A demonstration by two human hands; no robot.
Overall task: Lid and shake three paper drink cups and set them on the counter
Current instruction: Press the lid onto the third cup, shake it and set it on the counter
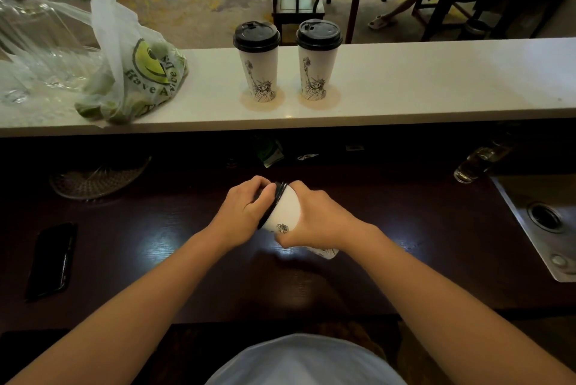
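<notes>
Both hands are gripping the third paper cup (pixel 288 210) over the dark lower worktop (pixel 149 247), cup tilted well over with its lid end pointing up-left. Left hand (pixel 246 211) is curling closed over the black lid (pixel 274 205), fingers wrapping the top face, palm pressing on the rim. Right hand (pixel 314 219) is clamping closed around the cup body, fingers wrapping the wall; cup base is poking out below the wrist and is blurred. Lid top is hiding under the left fingers, so can't tell how well it is seating. Cup contents not visible. Two finished cups are standing upright on the white counter (pixel 436 82), near each other but apart: left lidded cup (pixel 258 63) and right lidded cup (pixel 317 62), each with a black lid on and each sitting in a faint brownish ring; contents hidden. A plastic bag (pixel 131 72) with a smiley print is lying at the counter's left end, holding green items, hard to identify. A phone (pixel 51 260) is lying on the worktop at left, a glass dish (pixel 99 179) behind it in shadow, a sink (pixel 542 222) cut off at right
</notes>
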